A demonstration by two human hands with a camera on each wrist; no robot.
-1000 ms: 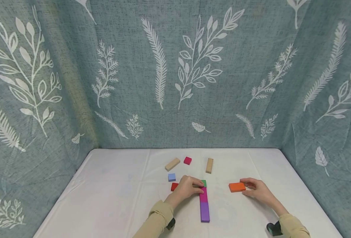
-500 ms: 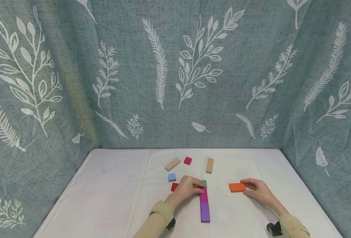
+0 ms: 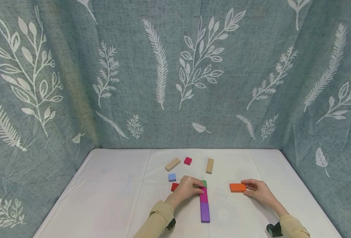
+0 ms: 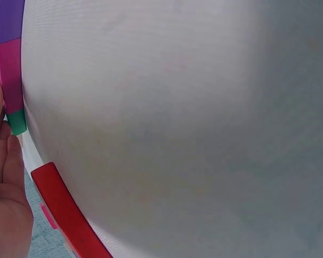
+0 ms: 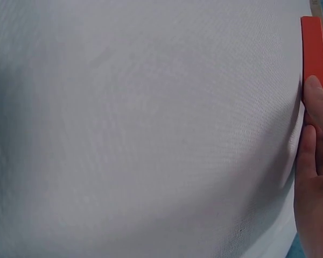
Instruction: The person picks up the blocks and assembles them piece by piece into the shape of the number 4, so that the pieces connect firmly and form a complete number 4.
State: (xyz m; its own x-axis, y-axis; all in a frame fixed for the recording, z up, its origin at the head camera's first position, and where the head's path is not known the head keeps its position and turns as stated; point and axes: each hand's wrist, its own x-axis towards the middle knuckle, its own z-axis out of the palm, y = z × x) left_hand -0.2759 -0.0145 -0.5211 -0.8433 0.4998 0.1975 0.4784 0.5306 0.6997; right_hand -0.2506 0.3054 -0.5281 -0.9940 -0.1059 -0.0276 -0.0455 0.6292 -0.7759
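A straight row of a green block point(image 3: 204, 182), a magenta block point(image 3: 203, 197) and a purple block point(image 3: 205, 212) lies on the white cloth. My left hand point(image 3: 186, 188) has bent fingers at this row's far end: the thumb touches the magenta block, the forefinger is at the green one. In the left wrist view my fingers hide part of the green block's end, so I cannot tell whether they pinch it. Off to the right, my right hand point(image 3: 259, 192) pinches the right end of an orange block point(image 3: 237, 187) between thumb and fingers.
A red block point(image 3: 174, 187) lies partly hidden behind my left hand. Beyond it are a blue block point(image 3: 172, 177), a small crimson block point(image 3: 188, 161) and two plain wooden blocks, one left point(image 3: 173, 164) and one right point(image 3: 209, 166). A patterned curtain point(image 3: 175, 82) encloses the table.
My right hand and the orange block have shifted very slightly to the right. The left hand and the row of blocks have stayed in place.
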